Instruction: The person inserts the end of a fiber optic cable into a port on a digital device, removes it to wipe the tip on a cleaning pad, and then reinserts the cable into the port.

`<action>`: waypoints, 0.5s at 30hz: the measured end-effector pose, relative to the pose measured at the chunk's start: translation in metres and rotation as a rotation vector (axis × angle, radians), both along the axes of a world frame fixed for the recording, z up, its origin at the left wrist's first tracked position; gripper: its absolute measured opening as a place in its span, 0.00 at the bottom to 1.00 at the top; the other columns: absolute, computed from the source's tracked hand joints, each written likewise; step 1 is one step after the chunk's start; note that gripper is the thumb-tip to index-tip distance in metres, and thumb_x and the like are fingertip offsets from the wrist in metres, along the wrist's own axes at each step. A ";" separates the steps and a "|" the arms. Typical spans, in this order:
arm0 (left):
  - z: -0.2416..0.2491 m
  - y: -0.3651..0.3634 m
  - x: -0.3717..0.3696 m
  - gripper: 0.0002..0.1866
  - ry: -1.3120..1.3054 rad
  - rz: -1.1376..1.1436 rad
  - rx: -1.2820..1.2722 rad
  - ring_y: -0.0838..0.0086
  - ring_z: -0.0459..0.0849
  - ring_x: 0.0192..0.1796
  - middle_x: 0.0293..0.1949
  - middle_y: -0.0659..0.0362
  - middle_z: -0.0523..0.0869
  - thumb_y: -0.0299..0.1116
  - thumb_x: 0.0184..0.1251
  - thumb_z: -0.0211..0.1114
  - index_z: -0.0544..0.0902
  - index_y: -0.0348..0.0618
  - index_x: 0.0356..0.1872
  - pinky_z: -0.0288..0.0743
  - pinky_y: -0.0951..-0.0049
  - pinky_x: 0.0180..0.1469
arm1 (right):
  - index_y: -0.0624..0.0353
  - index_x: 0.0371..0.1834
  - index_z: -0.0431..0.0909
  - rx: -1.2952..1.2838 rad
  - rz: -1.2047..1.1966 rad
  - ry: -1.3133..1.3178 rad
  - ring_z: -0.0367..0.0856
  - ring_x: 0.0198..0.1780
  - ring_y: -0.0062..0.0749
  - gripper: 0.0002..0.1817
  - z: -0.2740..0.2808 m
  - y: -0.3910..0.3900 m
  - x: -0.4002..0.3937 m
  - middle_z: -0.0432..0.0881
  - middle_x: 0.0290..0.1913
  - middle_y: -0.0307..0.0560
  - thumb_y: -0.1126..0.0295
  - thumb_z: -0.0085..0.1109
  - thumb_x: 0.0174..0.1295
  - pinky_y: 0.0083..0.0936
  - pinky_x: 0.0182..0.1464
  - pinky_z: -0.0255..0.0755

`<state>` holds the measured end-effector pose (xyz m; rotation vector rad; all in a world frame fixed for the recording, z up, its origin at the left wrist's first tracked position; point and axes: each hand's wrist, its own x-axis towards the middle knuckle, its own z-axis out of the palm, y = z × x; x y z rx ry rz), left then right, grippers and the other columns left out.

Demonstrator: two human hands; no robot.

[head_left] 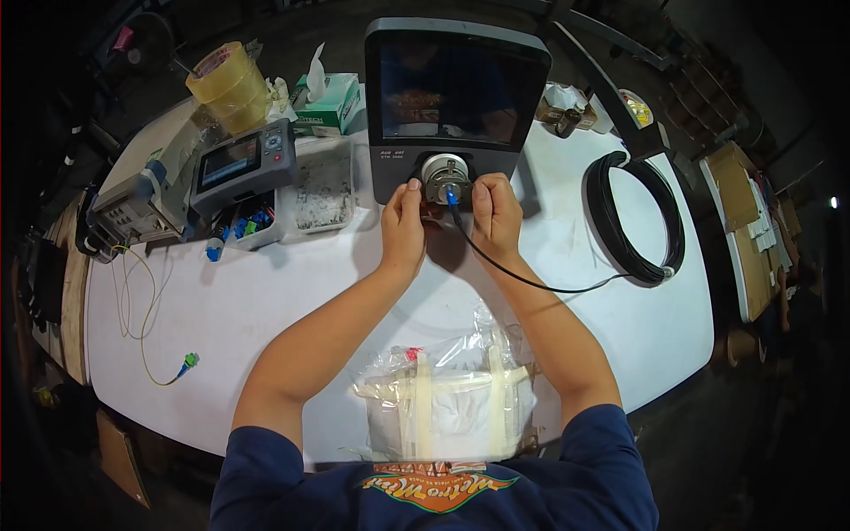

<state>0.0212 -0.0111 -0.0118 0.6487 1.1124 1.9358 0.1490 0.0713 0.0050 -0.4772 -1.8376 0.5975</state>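
At the port (pixel 442 171), blue connector (pixel 452 196) points lengthwise away.

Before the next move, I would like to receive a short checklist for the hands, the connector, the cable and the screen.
1. Hands at both sides of the round metal mount, left hand and right hand: ok.
2. Firm grip by both: cannot tell, fingers partly hidden.
3. Blue connector at the mount's front: ok.
4. Connector fully seated: cannot tell.
5. Black cable clear of the arms: not ok, it crosses over the right forearm.
6. Screen showing a picture: not ok, looks dark with reflections.
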 end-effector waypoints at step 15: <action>0.000 0.010 -0.008 0.32 -0.055 -0.176 -0.149 0.66 0.91 0.36 0.36 0.51 0.90 0.60 0.84 0.50 0.83 0.36 0.52 0.88 0.65 0.40 | 0.64 0.39 0.74 -0.048 0.002 0.010 0.77 0.35 0.38 0.13 -0.001 -0.001 -0.001 0.77 0.37 0.47 0.66 0.51 0.81 0.29 0.40 0.73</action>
